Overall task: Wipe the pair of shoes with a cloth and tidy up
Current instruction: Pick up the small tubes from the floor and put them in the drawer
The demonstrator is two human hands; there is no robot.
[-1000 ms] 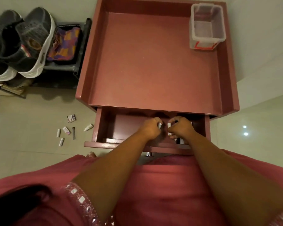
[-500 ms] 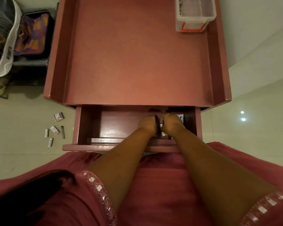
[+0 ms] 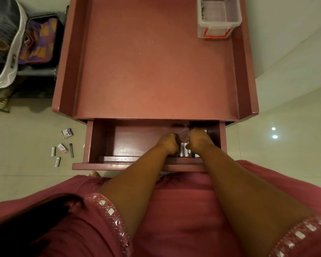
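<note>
Both my hands are inside the open drawer (image 3: 100, 141) of a dark red cabinet. My left hand (image 3: 170, 143) and my right hand (image 3: 197, 140) are curled close together around small items; silver batteries (image 3: 183, 152) show between them. What each hand grips is mostly hidden. A grey shoe with a white sole (image 3: 6, 47) stands on a low rack at the far left, partly cut off. A multicoloured cloth (image 3: 38, 41) lies in a dark tray beside the shoe.
A clear plastic box (image 3: 218, 17) sits at the back right of the cabinet top (image 3: 156, 62), which has raised edges. Several small batteries and packets (image 3: 62, 147) lie scattered on the tiled floor left of the drawer. White walls close in on the right.
The view has shifted rightward, pushing the shoes toward the left edge. My hands have stayed together in the drawer's right part, with batteries now showing between them.
</note>
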